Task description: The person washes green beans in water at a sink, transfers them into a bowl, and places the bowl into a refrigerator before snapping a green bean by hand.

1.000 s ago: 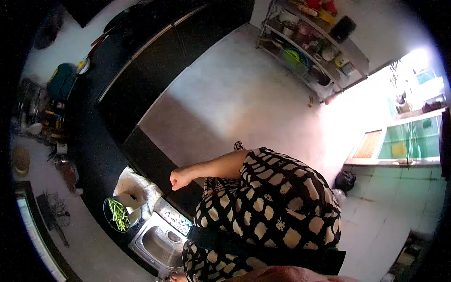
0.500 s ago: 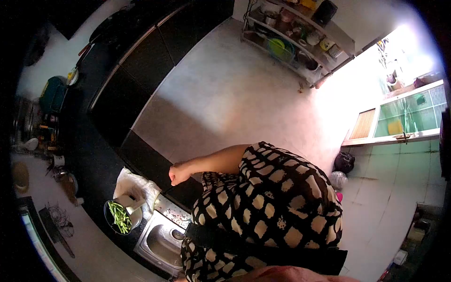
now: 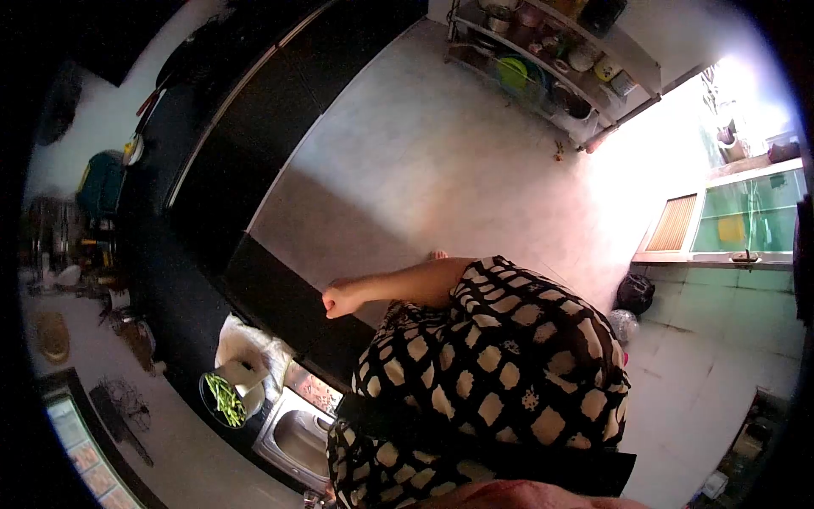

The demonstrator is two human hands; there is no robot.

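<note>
My right hand [image 3: 343, 299] is closed in a fist in front of the dark cabinet fronts, at the end of my outstretched forearm. Whether anything is inside its fingers is too small and dark to make out. Below and left of it, a whitish cloth [image 3: 273, 349] lies on the black counter [image 3: 182, 293]. Beside the cloth is a pot [image 3: 251, 399] holding green cut vegetable pieces [image 3: 225, 399]. The steel sink [image 3: 297, 441] sits next to them, partly covered by my patterned clothing. My left hand does not show.
Shelves [image 3: 543, 59] with pots and bowls stand at the top. A dark bag [image 3: 634, 293] is on the floor at the right, near the glazed door [image 3: 746, 216]. Kitchen items, among them a green container [image 3: 100, 182], line the counter's far side.
The view has shifted, so the counter and pot sit slightly lower and farther right. My right hand is still closed; a bare foot now shows just beyond my forearm.
</note>
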